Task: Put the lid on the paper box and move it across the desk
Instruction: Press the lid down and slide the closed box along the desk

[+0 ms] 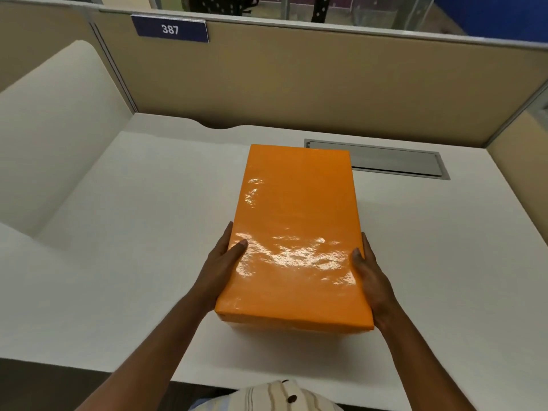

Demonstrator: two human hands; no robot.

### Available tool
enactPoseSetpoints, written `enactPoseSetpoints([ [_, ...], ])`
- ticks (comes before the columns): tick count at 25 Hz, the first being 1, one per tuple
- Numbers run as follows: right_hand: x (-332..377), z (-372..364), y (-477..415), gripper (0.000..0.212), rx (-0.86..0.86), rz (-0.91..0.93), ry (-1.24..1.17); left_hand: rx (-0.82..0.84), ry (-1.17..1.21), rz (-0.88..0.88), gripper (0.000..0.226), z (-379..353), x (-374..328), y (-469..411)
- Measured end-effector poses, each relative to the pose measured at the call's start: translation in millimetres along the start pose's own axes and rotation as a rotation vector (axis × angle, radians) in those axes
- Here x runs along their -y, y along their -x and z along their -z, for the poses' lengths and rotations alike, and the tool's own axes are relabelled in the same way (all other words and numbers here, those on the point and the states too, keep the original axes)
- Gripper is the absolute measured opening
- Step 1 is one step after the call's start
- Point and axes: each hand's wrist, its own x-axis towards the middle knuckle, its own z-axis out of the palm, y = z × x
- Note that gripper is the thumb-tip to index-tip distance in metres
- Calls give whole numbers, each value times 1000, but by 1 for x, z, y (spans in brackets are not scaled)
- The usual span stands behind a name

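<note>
Both hands clamp lidded orange box (296, 232) sides — left hand (221, 262), right hand (372, 277).

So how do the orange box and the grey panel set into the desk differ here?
The orange box stands proud of the desk; the grey panel sits flush in it. The box is glossy with glare, the panel dull. The left hand and right hand clasp the box's sides; nothing touches the panel. Both are rectangular.
</note>
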Motion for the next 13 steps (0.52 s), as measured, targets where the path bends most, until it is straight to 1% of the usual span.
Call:
enactPoseSetpoints([
  [3,16,-39,-9,66,4,19,1,22,0,-21,51,40,-18,-17],
  [7,48,-101,-28,65,-21,66,18,13,-38,-62,57,104,-49,-45],
  [13,101,-205,-77,57,-9,123,7,-29,-42,-122,54,211,-96,-93],
])
